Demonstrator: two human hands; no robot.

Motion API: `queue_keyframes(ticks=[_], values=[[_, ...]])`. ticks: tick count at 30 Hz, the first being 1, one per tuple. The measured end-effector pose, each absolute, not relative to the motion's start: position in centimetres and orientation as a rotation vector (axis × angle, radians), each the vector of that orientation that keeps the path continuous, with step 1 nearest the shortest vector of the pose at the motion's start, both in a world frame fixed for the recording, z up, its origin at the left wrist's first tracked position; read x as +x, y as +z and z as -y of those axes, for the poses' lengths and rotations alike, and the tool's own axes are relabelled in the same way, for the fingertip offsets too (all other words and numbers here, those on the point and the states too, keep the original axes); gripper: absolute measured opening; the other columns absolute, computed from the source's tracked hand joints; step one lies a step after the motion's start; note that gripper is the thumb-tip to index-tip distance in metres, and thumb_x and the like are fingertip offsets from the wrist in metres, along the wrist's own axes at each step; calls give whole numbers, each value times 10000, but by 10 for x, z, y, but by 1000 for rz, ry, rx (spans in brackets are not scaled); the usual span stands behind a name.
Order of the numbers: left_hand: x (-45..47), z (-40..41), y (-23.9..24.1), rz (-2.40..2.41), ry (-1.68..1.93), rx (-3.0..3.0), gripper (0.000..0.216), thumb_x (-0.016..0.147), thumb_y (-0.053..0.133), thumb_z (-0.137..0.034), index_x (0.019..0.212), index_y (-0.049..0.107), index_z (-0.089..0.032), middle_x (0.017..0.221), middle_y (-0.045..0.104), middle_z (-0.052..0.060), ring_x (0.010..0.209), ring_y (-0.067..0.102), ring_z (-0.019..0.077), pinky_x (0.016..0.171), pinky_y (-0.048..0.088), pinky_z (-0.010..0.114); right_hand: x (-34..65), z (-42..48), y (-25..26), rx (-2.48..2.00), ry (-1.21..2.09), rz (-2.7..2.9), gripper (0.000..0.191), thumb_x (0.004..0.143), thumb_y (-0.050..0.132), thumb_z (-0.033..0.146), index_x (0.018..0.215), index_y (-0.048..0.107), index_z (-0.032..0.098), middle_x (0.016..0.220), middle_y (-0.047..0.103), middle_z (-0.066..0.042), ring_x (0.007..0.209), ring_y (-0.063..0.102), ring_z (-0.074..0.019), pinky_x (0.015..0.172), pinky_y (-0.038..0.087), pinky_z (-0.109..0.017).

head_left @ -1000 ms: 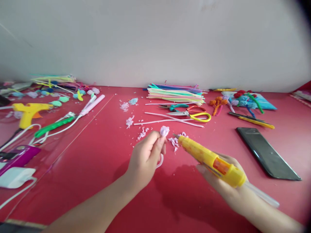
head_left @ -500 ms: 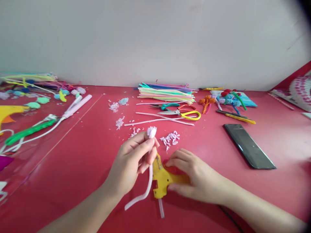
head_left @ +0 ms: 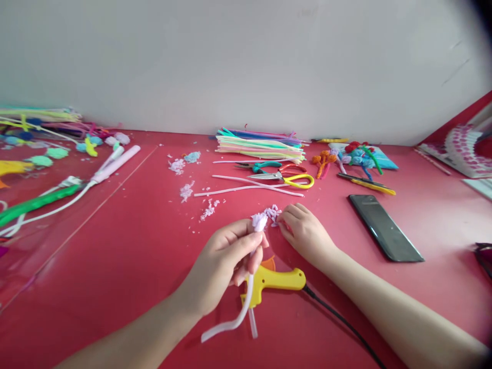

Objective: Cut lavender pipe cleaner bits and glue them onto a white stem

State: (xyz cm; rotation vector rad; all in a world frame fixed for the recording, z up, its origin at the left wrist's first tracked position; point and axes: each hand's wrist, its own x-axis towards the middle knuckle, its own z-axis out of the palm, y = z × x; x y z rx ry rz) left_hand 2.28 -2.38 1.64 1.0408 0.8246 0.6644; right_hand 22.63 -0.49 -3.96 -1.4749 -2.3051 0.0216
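Note:
Between the thumb and fingers of my left hand is a pale lilac pipe-cleaner flower, its bloom upward and its bent stem hanging below. My right hand rests at the small pile of cut lilac pipe-cleaner pieces, fingers curled down at its right edge. Whether a piece is between those fingertips is hidden. The yellow hot glue gun lies on the table below both hands, a clear glue stick poking out of its back; its nozzle end is behind my left hand.
Behind the hands lie yellow-and-red-handled scissors, teal-handled pliers, loose lilac stems and a bundle of pipe cleaners. A phone lies right, near a craft knife. The gun's black cord runs under my right forearm.
My right hand has let go of the glue gun and moved up to the cut pieces. My left hand has shifted right with the flower, closer to the pile.

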Motion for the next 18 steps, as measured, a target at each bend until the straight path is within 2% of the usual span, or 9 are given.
queue_keyframes(ticks=[11,15,18], values=[[24,24,13,-829,657,1060,223,886,470,-336,772,550,-163,534,464,-46,387,293,21,379,203,157,226,13,-35,-1489,-44,2401,130,828,466,121,783,584,153,809,586,-94,788,503,-210,735,420,-335],[25,24,13,-835,655,1032,218,883,475,-335,776,551,-161,530,461,-47,385,281,19,377,196,156,225,19,-30,-1443,152,2178,113,828,455,102,794,549,153,735,564,-52,704,508,-167,671,430,-291],[26,24,14,-819,626,988,213,880,477,-319,762,549,-156,523,461,-46,373,276,16,370,184,157,225,26,-23,-1389,337,2007,155,857,440,101,934,565,150,808,582,-49,755,539,-149,716,445,-276]])
